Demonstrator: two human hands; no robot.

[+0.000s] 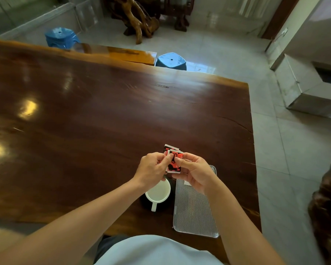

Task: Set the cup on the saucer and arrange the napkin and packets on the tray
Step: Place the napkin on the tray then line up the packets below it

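Red, black and white packets (172, 159) are held up over the table, fanned between both hands. My left hand (151, 170) pinches their left side and my right hand (195, 174) pinches the right side. Below the left hand a white cup (158, 193) with its handle toward me sits on a dark saucer (144, 204). To the right of the cup lies a ribbed, striped tray (193, 211), its far end under my right hand. Something white shows under my right palm; I cannot tell whether it is the napkin.
The dark polished wooden table (103, 115) stretches away to the left and back. Its right edge runs just past the tray. Two blue stools (171, 61) stand beyond the far edge. A carved wooden piece (327, 203) stands at the right on the tiled floor.
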